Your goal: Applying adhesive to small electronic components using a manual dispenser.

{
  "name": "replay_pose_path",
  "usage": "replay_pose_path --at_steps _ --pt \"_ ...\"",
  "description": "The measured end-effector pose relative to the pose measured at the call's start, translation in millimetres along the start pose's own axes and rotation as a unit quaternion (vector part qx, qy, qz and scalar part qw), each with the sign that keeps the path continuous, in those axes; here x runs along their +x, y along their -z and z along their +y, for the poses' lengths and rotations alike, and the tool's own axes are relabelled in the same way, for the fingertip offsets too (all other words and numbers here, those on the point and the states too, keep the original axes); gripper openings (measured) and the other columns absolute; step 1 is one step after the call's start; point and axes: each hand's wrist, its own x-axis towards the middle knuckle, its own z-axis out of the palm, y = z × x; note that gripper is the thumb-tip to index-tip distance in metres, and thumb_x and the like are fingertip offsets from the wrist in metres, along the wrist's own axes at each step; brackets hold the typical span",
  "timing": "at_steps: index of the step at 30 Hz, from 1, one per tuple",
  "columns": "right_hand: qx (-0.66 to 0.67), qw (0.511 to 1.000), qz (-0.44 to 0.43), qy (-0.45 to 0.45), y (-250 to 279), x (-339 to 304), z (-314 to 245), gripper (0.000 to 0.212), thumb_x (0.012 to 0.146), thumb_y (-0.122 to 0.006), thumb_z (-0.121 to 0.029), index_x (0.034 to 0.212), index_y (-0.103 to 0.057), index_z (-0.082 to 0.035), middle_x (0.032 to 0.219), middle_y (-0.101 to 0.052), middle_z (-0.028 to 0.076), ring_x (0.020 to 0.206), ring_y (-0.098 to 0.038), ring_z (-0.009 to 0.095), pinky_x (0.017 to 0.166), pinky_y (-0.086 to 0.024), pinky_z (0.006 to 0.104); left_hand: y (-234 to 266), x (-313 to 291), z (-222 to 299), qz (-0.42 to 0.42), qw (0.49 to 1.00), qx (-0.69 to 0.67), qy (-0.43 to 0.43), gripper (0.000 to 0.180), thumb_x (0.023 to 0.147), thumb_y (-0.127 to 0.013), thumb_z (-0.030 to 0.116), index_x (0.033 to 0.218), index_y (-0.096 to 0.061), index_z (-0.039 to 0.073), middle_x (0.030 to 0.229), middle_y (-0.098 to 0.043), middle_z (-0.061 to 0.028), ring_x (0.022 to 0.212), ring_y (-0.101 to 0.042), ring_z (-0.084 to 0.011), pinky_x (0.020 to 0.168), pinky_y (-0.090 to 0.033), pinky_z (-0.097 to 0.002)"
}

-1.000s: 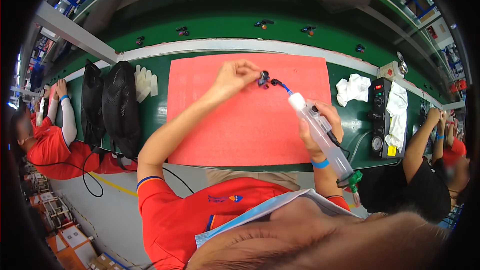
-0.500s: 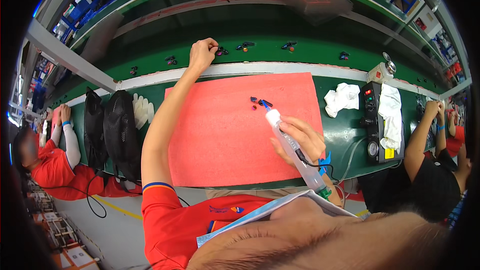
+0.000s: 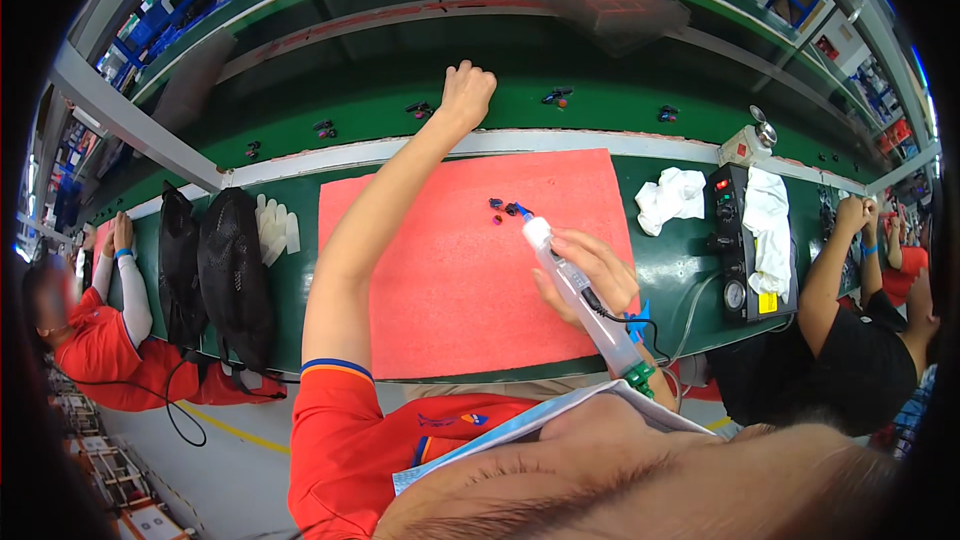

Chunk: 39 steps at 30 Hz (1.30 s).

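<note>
On the green conveyor surface beyond the mat, my left hand is curled closed. Its fingertips face away, and whatever they hold is hidden. Just left of it lies a cluster of small dark parts. My right hand grips a translucent dispensing syringe with a white collar, a blue tip and a black cable. The tip points down at several tiny dark and magenta parts on the pink foam mat.
More small clusters sit along the conveyor, such as dark parts to the right. A black control box, white cloths and a small metal-topped container stand right. Black mesh bags and white gloves lie left. Co-workers sit at both sides.
My left hand has moved right along the conveyor, leaving one small cluster and covering the place of another. The syringe stays over the mat parts; the whole view has shifted slightly.
</note>
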Motion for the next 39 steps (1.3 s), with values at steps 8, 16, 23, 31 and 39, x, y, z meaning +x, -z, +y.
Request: replay_pose_path --at_steps 8,16,23,31,39 --pt "0.008 1.0 0.008 -0.015 5.4 1.4 -1.0 0.04 0.057 -0.07 -0.004 0.094 -0.054 -0.003 0.088 -0.058 0.015 0.076 -0.061 0.026 0.063 -0.051 0.0296 13.9 -2.6 -7.2 -0.023 0.976 -0.204 0.065 0.009 0.063 -0.058 0.005 0.071 -0.062 0.003 0.07 -0.06 -0.0112 0.069 -0.057 -0.0218 0.059 -0.045 -0.0337" --pt "0.029 0.999 0.029 -0.025 12.7 2.2 -1.1 0.039 0.059 -0.07 -0.006 0.094 -0.054 -0.002 0.087 -0.059 0.015 0.077 -0.06 0.026 0.066 -0.049 0.0306 100.3 -75.9 13.4 -0.113 0.801 -0.561 0.175 0.02 0.073 -0.057 0.011 0.089 -0.055 -0.002 0.064 -0.055 -0.0036 0.055 -0.054 -0.009 0.051 -0.043 -0.0212" --pt "0.117 0.981 0.021 -0.15 8.7 -8.3 -6.3 0.039 0.064 -0.067 -0.011 0.097 -0.05 0.001 0.084 -0.059 0.015 0.074 -0.058 0.02 0.068 -0.046 0.028 100.7 -147.4 30.3 -0.258 0.619 -0.712 0.211 0.016 0.08 -0.051 0.009 0.092 -0.047 -0.001 0.065 -0.054 -0.0057 0.052 -0.054 -0.0107 0.047 -0.043 -0.02" --pt "0.079 0.984 0.016 -0.157 -0.4 -8.6 4.6 0.037 0.061 -0.069 -0.011 0.093 -0.052 -0.001 0.077 -0.062 0.011 0.068 -0.061 0.017 0.061 -0.049 0.0255 88.4 -175.0 55.5 -0.292 0.495 -0.775 0.263 0.009 0.083 -0.045 0.009 0.086 -0.041 0.002 0.071 -0.057 -0.0112 0.052 -0.056 -0.0142 0.047 -0.046 -0.0221" --pt "0.075 0.983 -0.016 -0.17 -1.8 -14.3 2.6 0.034 0.064 -0.066 -0.011 0.091 -0.051 0.002 0.078 -0.059 0.013 0.07 -0.058 0.017 0.065 -0.045 0.0249 85.0 -181.5 64.9 -0.216 0.48 -0.805 0.273 0.011 0.084 -0.046 0.011 0.087 -0.041 0.002 0.074 -0.058 -0.0126 0.059 -0.058 -0.0163 0.052 -0.048 -0.0243"
